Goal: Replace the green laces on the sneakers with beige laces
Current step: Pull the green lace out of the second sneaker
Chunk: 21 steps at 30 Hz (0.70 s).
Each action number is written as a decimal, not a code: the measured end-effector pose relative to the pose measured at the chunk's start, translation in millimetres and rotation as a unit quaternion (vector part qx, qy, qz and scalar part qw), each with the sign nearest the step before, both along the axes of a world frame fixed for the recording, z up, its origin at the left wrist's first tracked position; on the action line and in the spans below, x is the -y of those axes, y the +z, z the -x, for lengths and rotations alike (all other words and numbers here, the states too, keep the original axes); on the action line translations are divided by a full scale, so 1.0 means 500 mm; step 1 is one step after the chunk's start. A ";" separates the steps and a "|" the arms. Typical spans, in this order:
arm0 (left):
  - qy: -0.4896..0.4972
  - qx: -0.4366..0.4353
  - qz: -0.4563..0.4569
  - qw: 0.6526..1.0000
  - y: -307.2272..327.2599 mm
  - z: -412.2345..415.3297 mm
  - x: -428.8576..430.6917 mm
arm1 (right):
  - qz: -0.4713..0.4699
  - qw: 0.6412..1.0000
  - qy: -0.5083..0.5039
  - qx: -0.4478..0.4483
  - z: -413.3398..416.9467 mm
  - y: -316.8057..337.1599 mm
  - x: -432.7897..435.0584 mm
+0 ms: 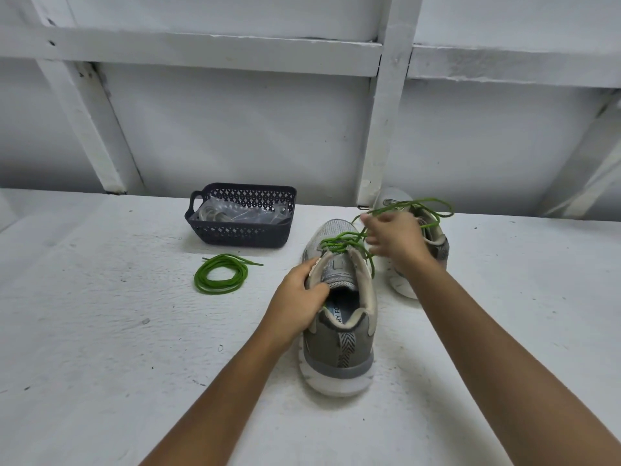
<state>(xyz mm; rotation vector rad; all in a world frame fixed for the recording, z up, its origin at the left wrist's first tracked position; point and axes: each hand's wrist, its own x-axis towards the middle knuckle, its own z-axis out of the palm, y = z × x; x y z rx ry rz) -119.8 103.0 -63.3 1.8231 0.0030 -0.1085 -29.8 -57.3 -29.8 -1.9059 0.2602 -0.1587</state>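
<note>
**op:** Holding the sneaker [339, 348] steady, my left hand [295, 297] has its fingers curled round the collar.

**reply:** and the right?

**op:** My right hand [393, 240], above the sneaker's toe, pinches the green lace [339, 237], which is threaded through the front eyelets. Coiled lace [220, 277] sits left of the sneaker, basket [240, 238] beyond.

View: one wide-angle camera, worn on the person's head
Position: above and behind both forearms, which enter from the bottom edge
Direction: forward and down onto the white surface [100, 331]; the panelled wall [235, 129] fills the upper half
Nearness: close, at arm's reach; the left hand [295, 297] grips the near sneaker [339, 348] around mid-frame, and the right hand [393, 240] pinches the green lace [336, 239] just beyond
Far field: the dark basket [242, 230] and second sneaker [437, 242] sit further off, near the wall
Lens: straight beams splay toward the frame edges
</note>
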 end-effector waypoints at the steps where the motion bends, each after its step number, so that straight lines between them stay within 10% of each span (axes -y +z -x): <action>1: -0.001 0.001 0.000 1.000 0.001 0.000 0.001 | 0.056 0.998 0.025 -0.023 0.005 -0.013 -0.005; 7: 0.003 0.008 -0.005 1.000 0.002 -0.001 0.003 | 0.194 0.981 0.010 0.012 0.012 -0.017 -0.013; 15: 0.002 0.014 -0.004 1.000 -0.008 -0.005 -0.002 | 0.009 0.988 -0.085 0.128 0.040 0.057 0.020; 21: -0.017 0.031 -0.019 0.999 -0.014 -0.008 -0.008 | 0.057 0.996 -0.024 0.071 0.111 0.005 0.005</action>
